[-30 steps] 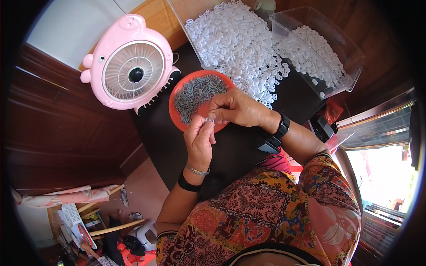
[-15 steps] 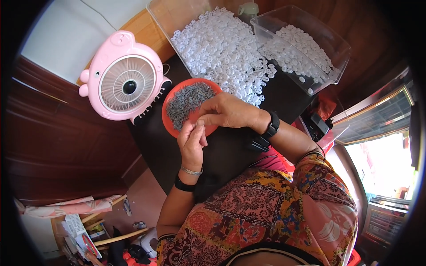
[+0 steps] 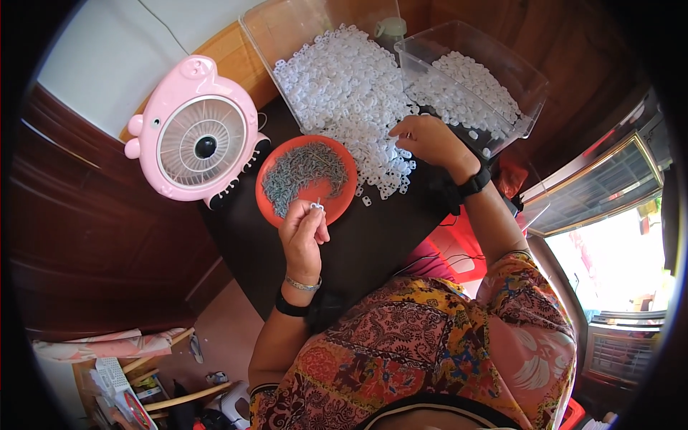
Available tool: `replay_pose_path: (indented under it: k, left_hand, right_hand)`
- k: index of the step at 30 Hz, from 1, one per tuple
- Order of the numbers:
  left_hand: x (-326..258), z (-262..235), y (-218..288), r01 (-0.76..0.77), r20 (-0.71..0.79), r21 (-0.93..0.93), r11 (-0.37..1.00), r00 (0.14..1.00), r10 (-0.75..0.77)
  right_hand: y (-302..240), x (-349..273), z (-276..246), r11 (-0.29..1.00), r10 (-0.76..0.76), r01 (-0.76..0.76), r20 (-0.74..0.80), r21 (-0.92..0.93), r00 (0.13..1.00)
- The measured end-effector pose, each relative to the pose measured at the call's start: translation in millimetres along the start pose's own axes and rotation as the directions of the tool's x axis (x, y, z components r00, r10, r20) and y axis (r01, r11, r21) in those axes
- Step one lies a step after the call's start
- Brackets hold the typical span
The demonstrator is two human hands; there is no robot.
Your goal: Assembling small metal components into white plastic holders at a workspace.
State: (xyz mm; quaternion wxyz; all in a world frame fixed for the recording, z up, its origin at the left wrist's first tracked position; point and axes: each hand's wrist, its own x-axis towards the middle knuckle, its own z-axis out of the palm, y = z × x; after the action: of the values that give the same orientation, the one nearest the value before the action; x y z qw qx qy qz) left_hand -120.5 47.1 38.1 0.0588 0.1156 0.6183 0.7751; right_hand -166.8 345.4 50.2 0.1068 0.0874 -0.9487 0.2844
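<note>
My left hand (image 3: 304,233) is closed over the near rim of an orange-red bowl (image 3: 350,188). Thumb and fingertips pinch a small white plastic piece (image 3: 316,206). Thin grey nail-like pins (image 3: 287,175) lie heaped in the bowl, with bare bottom showing toward its near right side. Over the right edge of a pile of small white plastic pieces with holes (image 3: 373,154) is my right hand (image 3: 433,141). Its thumb and index finger are apart, and nothing shows between them; the other fingers are partly hidden.
The white pieces spill from a tipped clear bin (image 3: 261,50) onto the dark table (image 3: 251,247). A second clear bin (image 3: 527,86) at the far right holds white pieces too. Left of the bowl stands a pink pig-shaped fan (image 3: 154,154). A greenish-lidded container (image 3: 390,29) is behind.
My hands were together over the bowl and have parted. The right hand moved right and away to the white pile; the left stays by the bowl, its white piece now visible.
</note>
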Motion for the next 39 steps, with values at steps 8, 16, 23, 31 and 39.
replay_pose_path:
  k: [8,16,23,31,39]
  left_hand:
    - [1,-3,-2,0.018,-0.011,-0.003,1.000,1.000,-0.018]
    - [1,-2,-1,0.035,-0.009,-0.008,0.999,0.999,-0.035]
    - [-2,-1,2,-0.028,0.037,-0.043,0.999,0.999,0.030]
    - [0,-5,8,-0.166,-0.002,-0.212,0.963,0.986,0.169]
    - [0,-8,11,-0.126,-0.040,-0.209,0.970,0.992,0.120]
  right_hand:
    - [6,5,18,0.974,-0.101,0.109,0.053,-0.198,0.994]
    - [0,7,9,0.998,-0.064,0.065,-0.026,0.025,0.998]
    - [-66,5,19,0.616,-0.091,-0.165,0.278,0.770,0.956]
    - [-121,9,55,0.466,-0.263,-0.193,0.343,0.863,0.902]
    - [-118,0,77,0.393,-0.255,-0.160,0.275,0.906,0.927]
